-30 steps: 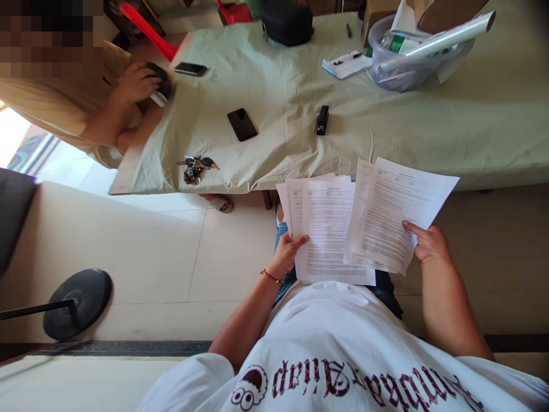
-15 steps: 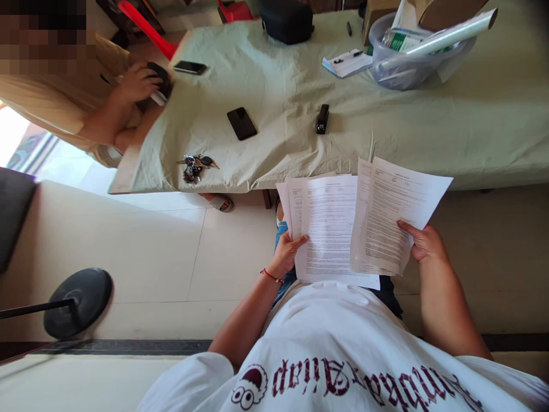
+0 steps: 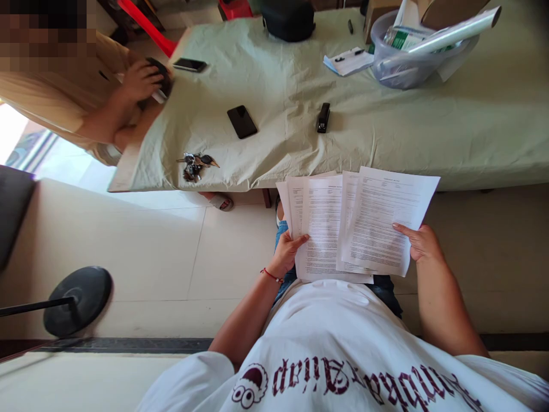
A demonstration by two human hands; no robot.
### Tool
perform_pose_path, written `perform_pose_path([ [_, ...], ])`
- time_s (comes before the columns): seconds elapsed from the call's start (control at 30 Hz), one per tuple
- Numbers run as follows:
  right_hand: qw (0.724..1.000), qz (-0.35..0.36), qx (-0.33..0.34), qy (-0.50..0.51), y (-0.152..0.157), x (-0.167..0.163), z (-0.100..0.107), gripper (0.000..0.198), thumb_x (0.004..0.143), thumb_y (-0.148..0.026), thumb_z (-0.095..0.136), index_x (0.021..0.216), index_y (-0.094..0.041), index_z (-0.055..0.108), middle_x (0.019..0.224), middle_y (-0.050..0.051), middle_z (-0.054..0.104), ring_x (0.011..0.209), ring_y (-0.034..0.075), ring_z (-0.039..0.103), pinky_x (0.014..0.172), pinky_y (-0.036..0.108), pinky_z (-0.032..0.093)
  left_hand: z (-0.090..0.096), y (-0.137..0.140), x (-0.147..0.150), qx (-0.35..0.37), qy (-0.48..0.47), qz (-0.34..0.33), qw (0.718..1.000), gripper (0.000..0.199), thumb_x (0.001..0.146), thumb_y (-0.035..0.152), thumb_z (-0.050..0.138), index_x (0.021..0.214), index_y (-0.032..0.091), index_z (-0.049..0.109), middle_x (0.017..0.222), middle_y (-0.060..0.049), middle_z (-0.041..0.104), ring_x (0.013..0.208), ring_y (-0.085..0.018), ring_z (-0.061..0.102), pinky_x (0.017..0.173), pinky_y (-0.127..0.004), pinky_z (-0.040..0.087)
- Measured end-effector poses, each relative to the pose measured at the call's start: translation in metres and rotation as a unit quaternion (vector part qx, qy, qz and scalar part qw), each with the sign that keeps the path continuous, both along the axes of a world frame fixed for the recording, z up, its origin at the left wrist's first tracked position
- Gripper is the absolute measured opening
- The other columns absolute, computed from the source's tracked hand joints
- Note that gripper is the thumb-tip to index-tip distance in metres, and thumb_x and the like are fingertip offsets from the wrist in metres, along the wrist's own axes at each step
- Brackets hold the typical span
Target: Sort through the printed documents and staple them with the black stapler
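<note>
My left hand (image 3: pixel 288 252) is closed on the left edge of a fanned set of printed sheets (image 3: pixel 321 229), its thumb on top and the fingers hidden underneath. My right hand (image 3: pixel 422 240) pinches the right edge of other printed sheets (image 3: pixel 381 217), thumb lying across the front page. The right-hand sheets overlap the right part of the left-hand ones. Both sets are above my lap, just in front of the table edge. Their text is too small to read.
On the cloth-covered table (image 3: pixel 283 154) lie keys (image 3: pixel 196 166), a phone (image 3: pixel 242 121), a black stapler (image 3: pixel 323 118), another phone (image 3: pixel 189 65), a notepad (image 3: pixel 347 62) and a plastic basket (image 3: pixel 401 74). A black case (image 3: pixel 288 20) stands farther back. At left sits another person (image 3: pixel 103 103).
My right hand has shifted slightly left with its sheets, which now stand straighter and cover more of the left-hand sheets. My left hand stays in place.
</note>
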State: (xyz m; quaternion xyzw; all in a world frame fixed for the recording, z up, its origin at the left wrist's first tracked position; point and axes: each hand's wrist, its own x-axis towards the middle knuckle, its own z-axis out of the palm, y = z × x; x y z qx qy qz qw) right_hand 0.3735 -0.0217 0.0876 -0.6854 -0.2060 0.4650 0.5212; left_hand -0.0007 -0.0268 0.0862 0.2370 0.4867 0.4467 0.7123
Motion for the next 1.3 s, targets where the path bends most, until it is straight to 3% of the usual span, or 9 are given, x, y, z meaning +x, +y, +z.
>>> perform_pose_path([
  [0.23,1.000,-0.005,-0.006,-0.011,-0.001,0.004,-0.002,0.062,0.039,-0.029,0.103,0.096,-0.017,0.081,0.096,0.010,0.083,0.099,0.036,0.079,0.094,0.052,0.066,0.001,0.000,0.000,0.004,-0.001,-0.007,1.000,0.055,0.063,0.040,0.102,0.108,0.017,0.080,0.112,-0.013,0.082,0.101,-0.032,0.077,0.101,-0.052,0.059],
  [0.43,1.000,-0.003,-0.006,-0.009,-0.001,0.001,-0.001,0.061,0.038,-0.030,0.102,0.093,-0.018,0.081,0.096,0.009,0.083,0.101,0.037,0.079,0.100,0.054,0.064,0.000,0.001,0.000,0.001,0.003,-0.003,1.000,0.057,0.061,0.042,0.102,0.107,0.017,0.080,0.112,-0.013,0.082,0.101,-0.032,0.077,0.101,-0.051,0.060],
  [0.83,0.992,0.115,-0.027,0.048,0.001,-0.047,-0.001,0.065,0.039,-0.043,0.108,0.095,-0.019,0.084,0.102,0.010,0.085,0.101,0.036,0.081,0.102,0.050,0.064,-0.001,0.000,0.000,-0.004,0.006,-0.006,1.000,0.057,0.061,0.041,0.103,0.106,0.017,0.080,0.110,-0.013,0.082,0.098,-0.031,0.077,0.096,-0.048,0.061],
  [1.13,0.987,0.142,-0.021,0.076,-0.002,-0.050,0.001,0.062,0.043,-0.042,0.109,0.097,-0.020,0.085,0.109,0.009,0.084,0.111,0.037,0.079,0.105,0.049,0.063,0.002,0.001,0.002,-0.001,0.004,-0.002,1.000,0.060,0.058,0.042,0.104,0.107,0.016,0.080,0.108,-0.012,0.083,0.095,-0.029,0.077,0.091,-0.044,0.063],
  [1.3,0.989,0.124,-0.022,0.080,-0.001,-0.052,-0.003,0.066,0.038,-0.041,0.109,0.096,-0.019,0.084,0.106,0.009,0.085,0.106,0.036,0.080,0.104,0.049,0.063,0.007,0.001,0.002,-0.024,0.002,0.013,1.000,0.059,0.062,0.054,0.098,0.103,0.016,0.079,0.102,-0.013,0.083,0.094,-0.031,0.078,0.091,-0.046,0.063],
])
